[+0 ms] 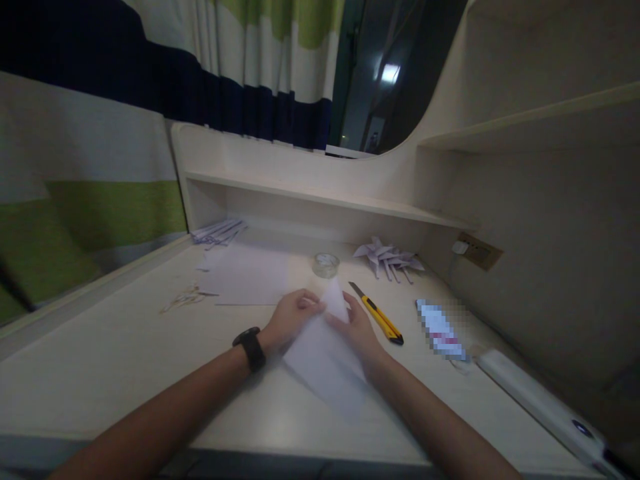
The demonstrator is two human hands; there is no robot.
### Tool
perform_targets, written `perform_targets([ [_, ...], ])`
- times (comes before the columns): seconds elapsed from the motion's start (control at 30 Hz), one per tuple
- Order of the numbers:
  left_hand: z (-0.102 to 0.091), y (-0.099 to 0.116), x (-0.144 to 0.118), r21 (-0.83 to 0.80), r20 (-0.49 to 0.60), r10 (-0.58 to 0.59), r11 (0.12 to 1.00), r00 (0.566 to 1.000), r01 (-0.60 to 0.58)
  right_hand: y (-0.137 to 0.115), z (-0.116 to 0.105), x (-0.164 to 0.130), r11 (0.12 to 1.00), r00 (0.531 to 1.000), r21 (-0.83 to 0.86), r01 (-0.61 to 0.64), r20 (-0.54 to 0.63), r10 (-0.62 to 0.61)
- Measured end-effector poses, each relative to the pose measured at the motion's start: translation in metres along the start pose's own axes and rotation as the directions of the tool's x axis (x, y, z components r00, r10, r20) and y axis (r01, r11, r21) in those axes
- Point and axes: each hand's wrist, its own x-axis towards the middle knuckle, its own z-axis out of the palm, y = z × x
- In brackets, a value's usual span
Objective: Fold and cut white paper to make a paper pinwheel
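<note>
A white sheet of paper (323,357) lies on the pale desk (125,353), its far corner folded up into a point between my two hands. My left hand (290,319), with a black watch on the wrist, pinches the paper's upper left edge. My right hand (357,328) presses on the upper right side of the same sheet, fingers curled over the fold. A yellow utility knife (380,317) lies just right of my right hand.
A roll of clear tape (325,265) sits beyond the hands. Flat white sheets (247,275) lie at left, paper scraps (183,299) beside them, folded paper shapes (387,257) at back right, more folded paper (217,231) at back left. A white device (540,400) lies at right.
</note>
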Motion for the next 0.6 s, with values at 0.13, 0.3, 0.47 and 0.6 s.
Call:
perform_targets([
  [0.13,-0.002,0.007,-0.004,0.097,0.068,0.102,0.989,0.992,-0.108,-0.001,0.003,-0.003,1.000,0.997,0.018,0.018,-0.077,-0.017],
  [0.3,-0.001,0.015,-0.009,0.117,0.113,0.184,0.973,0.976,-0.197,-0.005,0.002,-0.005,0.997,0.996,0.081,0.018,-0.087,-0.011],
  [0.47,0.000,0.018,-0.011,0.159,0.050,0.251,0.954,0.967,-0.256,-0.005,0.000,-0.004,0.985,0.999,0.174,0.006,-0.049,0.002],
  [0.6,0.000,0.021,-0.012,0.209,0.020,0.263,0.942,0.965,-0.261,-0.010,0.002,-0.005,0.977,1.000,0.210,0.017,-0.021,-0.013],
])
